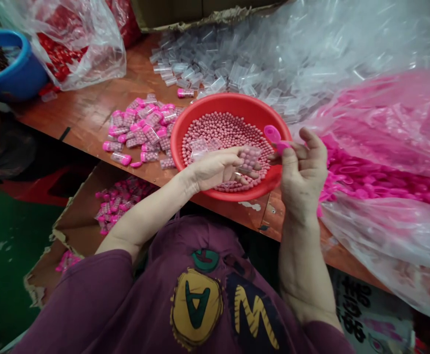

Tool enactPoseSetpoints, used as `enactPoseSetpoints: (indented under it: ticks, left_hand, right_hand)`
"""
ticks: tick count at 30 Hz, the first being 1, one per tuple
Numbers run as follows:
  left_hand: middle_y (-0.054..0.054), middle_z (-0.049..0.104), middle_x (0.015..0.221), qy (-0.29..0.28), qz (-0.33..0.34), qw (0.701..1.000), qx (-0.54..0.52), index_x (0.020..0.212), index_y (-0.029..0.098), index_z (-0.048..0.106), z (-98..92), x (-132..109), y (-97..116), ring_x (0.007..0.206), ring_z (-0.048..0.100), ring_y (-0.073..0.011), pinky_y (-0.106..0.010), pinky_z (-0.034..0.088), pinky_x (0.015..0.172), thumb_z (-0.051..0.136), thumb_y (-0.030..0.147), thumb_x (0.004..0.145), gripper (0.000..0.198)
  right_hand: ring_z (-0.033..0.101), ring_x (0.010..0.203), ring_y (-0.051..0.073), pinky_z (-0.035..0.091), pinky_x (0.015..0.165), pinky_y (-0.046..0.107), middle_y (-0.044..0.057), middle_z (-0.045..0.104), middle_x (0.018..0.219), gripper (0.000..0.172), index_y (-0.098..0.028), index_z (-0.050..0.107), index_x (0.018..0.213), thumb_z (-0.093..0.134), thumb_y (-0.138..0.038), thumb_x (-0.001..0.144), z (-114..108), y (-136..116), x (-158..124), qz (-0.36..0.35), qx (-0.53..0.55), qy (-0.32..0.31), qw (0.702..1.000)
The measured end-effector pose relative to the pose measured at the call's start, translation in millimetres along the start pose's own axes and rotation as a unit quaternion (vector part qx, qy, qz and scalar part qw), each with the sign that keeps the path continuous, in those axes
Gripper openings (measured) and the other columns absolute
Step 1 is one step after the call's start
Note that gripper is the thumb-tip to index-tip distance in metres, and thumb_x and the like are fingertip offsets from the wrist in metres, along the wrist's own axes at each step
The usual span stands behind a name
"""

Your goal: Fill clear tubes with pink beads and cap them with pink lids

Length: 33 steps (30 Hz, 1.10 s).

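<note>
Dozens of finished capped tubes (137, 130) heaped on a wooden workbench (82, 115) at left; left hand (215, 169) palm up, fingers (237, 178) curled loosely around a bead-filled clear tube (249, 160) above a red basin (185, 130) of unused pink beads (230, 130); right hand (303, 174), fingertips (292, 151) pinching a pink cap (274, 137); empty uncapped tubes (207, 64) and bagged pink caps (370, 172) beyond, far outnumbering the finished ones.

A varnished bench (71, 118) holds a red bowl (230, 104) and pink-capped tubes (151, 133).
</note>
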<state>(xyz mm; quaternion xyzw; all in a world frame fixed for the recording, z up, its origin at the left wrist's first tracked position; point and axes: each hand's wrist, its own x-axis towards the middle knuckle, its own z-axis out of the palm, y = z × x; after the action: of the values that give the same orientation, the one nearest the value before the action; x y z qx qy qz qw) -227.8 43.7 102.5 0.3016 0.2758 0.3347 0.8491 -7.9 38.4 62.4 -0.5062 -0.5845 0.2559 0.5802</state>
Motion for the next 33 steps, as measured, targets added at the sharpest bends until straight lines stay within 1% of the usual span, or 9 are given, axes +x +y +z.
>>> enactPoseSetpoints:
  ticks: [3, 6, 11, 13, 15, 19, 23, 28, 33]
  left_hand:
    - [-0.010, 0.082, 0.106, 0.036, 0.020, 0.999, -0.005, 0.121, 0.015, 0.072, 0.9, -3.7, -11.6, 0.086, 0.079, -0.0175, -0.028, 0.059, 0.074, 0.064, 0.018, 0.104, 0.019]
    - [-0.009, 0.081, 0.105, 0.073, 0.047, 0.996, -0.003, 0.115, 0.016, 0.071, 0.6, -2.7, -20.5, 0.088, 0.078, -0.0171, -0.028, 0.057, 0.075, 0.065, 0.023, 0.109, 0.011]
    - [-0.010, 0.082, 0.106, 0.083, 0.066, 0.994, -0.004, 0.115, 0.015, 0.072, -3.4, -0.3, -26.1, 0.095, 0.077, -0.0192, -0.029, 0.054, 0.078, 0.066, 0.024, 0.110, 0.011]
    - [-0.010, 0.082, 0.108, 0.079, 0.071, 0.994, -0.006, 0.118, 0.014, 0.073, -4.3, -1.3, -26.4, 0.091, 0.074, -0.0178, -0.030, 0.053, 0.079, 0.069, 0.026, 0.110, 0.015]
    - [-0.010, 0.082, 0.112, 0.071, 0.074, 0.995, -0.008, 0.120, 0.014, 0.074, -4.0, -2.9, -26.4, 0.088, 0.072, -0.0159, -0.030, 0.053, 0.080, 0.070, 0.026, 0.109, 0.016]
    - [-0.007, 0.082, 0.111, 0.072, 0.073, 0.994, -0.025, 0.120, 0.016, 0.077, -1.8, -4.8, -26.1, 0.089, 0.074, -0.0145, -0.028, 0.053, 0.080, 0.070, 0.020, 0.107, 0.015]
    - [-0.005, 0.079, 0.102, 0.102, 0.073, 0.992, -0.031, 0.116, 0.017, 0.078, -0.9, -3.5, -26.3, 0.085, 0.071, -0.0127, -0.026, 0.049, 0.074, 0.076, 0.023, 0.105, 0.012]
    - [-0.002, 0.078, 0.098, 0.125, 0.075, 0.989, -0.023, 0.115, 0.018, 0.079, 0.1, -1.8, -27.3, 0.077, 0.065, -0.0098, -0.023, 0.044, 0.068, 0.083, 0.028, 0.102, 0.017]
    - [0.001, 0.073, 0.092, 0.133, 0.062, 0.989, -0.033, 0.108, 0.017, 0.077, 3.2, -3.4, -24.7, 0.072, 0.063, -0.0073, -0.021, 0.042, 0.065, 0.085, 0.026, 0.101, 0.014]
  right_hand:
    - [0.076, 0.083, 0.022, 0.068, 0.079, 0.042, 0.004, 0.080, 0.101, 0.037, -0.034, 0.075, 0.130, 0.075, -0.062, 0.106, 19.0, -10.2, 4.0, -0.008, 0.012, -0.003, 1.000]
    - [0.075, 0.079, 0.020, 0.067, 0.075, 0.038, 0.002, 0.080, 0.097, 0.033, -0.031, 0.081, 0.114, 0.082, -0.061, 0.101, 27.0, -16.7, 2.0, 0.016, 0.012, -0.052, 0.998]
    - [0.077, 0.098, 0.020, 0.067, 0.089, 0.037, 0.005, 0.081, 0.116, 0.024, -0.032, 0.089, 0.119, 0.085, -0.046, 0.100, 22.9, -20.6, -1.9, -0.009, -0.019, -0.105, 0.994]
    - [0.077, 0.103, 0.020, 0.066, 0.092, 0.037, 0.005, 0.081, 0.117, 0.027, -0.033, 0.090, 0.121, 0.089, -0.042, 0.096, 19.2, -20.3, 0.2, -0.033, -0.013, -0.113, 0.993]
    - [0.077, 0.098, 0.020, 0.066, 0.088, 0.037, 0.004, 0.081, 0.113, 0.028, -0.034, 0.090, 0.121, 0.091, -0.044, 0.095, 15.4, -20.3, 3.1, -0.029, -0.004, -0.120, 0.992]
    - [0.074, 0.078, 0.018, 0.067, 0.076, 0.038, 0.003, 0.083, 0.103, 0.032, -0.033, 0.088, 0.122, 0.087, -0.055, 0.099, 11.1, -25.8, 3.8, 0.026, -0.008, -0.095, 0.995]
    - [0.080, 0.099, 0.024, 0.069, 0.093, 0.044, 0.006, 0.085, 0.110, 0.027, -0.030, 0.088, 0.119, 0.081, -0.051, 0.103, 16.8, -34.9, -3.3, -0.009, -0.074, -0.104, 0.992]
    - [0.079, 0.095, 0.023, 0.067, 0.085, 0.040, 0.006, 0.082, 0.104, 0.022, -0.029, 0.088, 0.113, 0.077, -0.046, 0.105, 29.5, -40.5, -10.2, -0.067, -0.110, -0.070, 0.989]
    - [0.078, 0.091, 0.022, 0.067, 0.084, 0.040, 0.005, 0.081, 0.101, 0.021, -0.028, 0.089, 0.113, 0.076, -0.043, 0.105, 35.0, -36.8, -16.6, -0.046, -0.092, -0.053, 0.993]
